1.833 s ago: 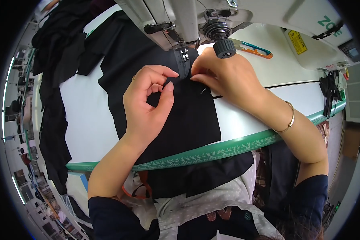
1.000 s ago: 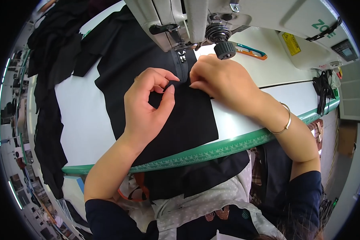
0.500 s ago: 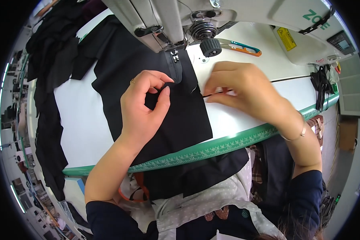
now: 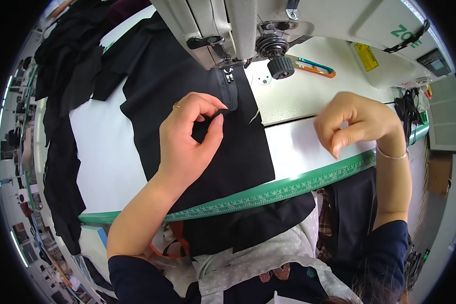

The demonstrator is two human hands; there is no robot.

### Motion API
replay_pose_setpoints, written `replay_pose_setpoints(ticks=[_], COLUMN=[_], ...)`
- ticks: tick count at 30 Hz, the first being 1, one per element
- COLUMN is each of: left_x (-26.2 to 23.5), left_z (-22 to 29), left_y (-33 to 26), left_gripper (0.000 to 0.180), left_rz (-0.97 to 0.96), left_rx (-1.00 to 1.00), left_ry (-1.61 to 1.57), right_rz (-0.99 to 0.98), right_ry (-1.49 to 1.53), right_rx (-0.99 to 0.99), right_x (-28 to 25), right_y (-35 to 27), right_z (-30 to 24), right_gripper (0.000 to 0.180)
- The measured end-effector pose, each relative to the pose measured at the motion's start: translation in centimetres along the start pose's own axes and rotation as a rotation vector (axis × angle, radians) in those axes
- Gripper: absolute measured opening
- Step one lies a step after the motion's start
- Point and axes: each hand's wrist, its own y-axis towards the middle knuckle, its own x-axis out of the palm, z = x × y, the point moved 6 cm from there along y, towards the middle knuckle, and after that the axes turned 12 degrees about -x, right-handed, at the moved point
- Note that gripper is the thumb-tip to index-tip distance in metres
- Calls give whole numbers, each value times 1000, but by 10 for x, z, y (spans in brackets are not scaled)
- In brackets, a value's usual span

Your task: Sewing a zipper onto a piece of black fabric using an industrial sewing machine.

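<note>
A black cloth panel point(image 4: 238, 157) lies on the sewing table, its upper part beneath the presser foot point(image 4: 228, 76) of a sewing machine point(image 4: 248, 30). A narrow dark grey strip, looking like zipper tape point(image 4: 230, 96), runs on the cloth toward me from the foot. My left hand point(image 4: 190, 134) pinches the black cloth between thumb and forefinger at the strip's near end. Off to the right, over the white tabletop, my right hand point(image 4: 354, 121) hangs with curled fingers and thumb close to them; whatever they hold is hidden or too small to see. A pale thread end point(image 4: 254, 116) lies on the panel's right edge.
Thread snips point(image 4: 314, 67) with orange and blue handles lie on the machine bed. A green ruler strip point(image 4: 248, 195) follows the table's front edge. Black cloth pieces point(image 4: 68, 76) are heaped at the left. Dark cords point(image 4: 408, 109) hang at the far right.
My right hand has moved away to the right from the panel's edge, where it pinched something thin and dark. My left hand keeps its pinch on the cloth. The view has shifted slightly.
</note>
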Motion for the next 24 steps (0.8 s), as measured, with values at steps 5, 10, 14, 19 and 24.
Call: replay_pose_setpoints(ticks=[5, 10, 14, 19, 24], left_x=[-4, -1, -5, 7, 9], left_z=[2, 5, -6, -6, -9], left_y=[-1, -1, 5, 3, 0], left_gripper=[18, 18, 15, 12, 13], left_rz=[32, 10, -5, 54, 61], left_rx=[-35, -3, -252, -370, -266], left_ry=[75, 127, -70, -253, -180], right_rz=[255, 201, 574, 513, 477], right_ry=[-880, -1127, -892, -836, -934], right_rx=[-293, -387, -385, -312, -205], right_x=[26, 37, 11, 12, 14], right_y=[47, 54, 59, 80, 78], right_z=[-28, -8, -4, 10, 17], right_gripper=[27, 23, 14, 12, 13])
